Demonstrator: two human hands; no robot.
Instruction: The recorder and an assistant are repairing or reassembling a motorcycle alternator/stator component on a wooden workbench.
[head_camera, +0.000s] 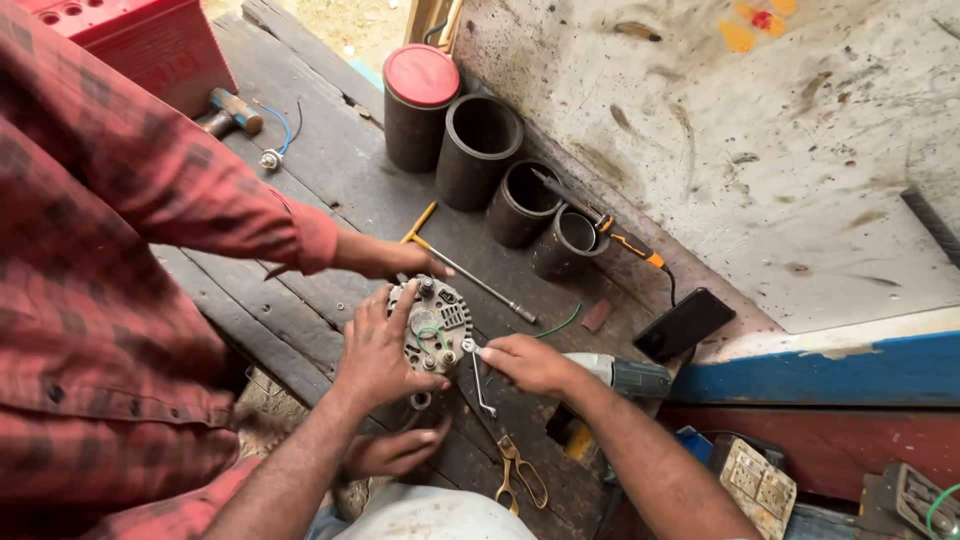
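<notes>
Alternator (437, 322) sits under the left hand (378, 350), palm spread flat; right hand (525, 362) pinches a small wrench (478, 375) at its right edge.

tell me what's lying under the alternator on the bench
Dark wooden planks show around the alternator. The wearer's left hand covers its near side, so anything directly beneath is hidden.

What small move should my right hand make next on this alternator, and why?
Probably seat the small wrench squarely on the fastener at the edge of the alternator before turning. Your right hand holds it there, while your left hand and a co-worker's hand steady the housing.
</notes>
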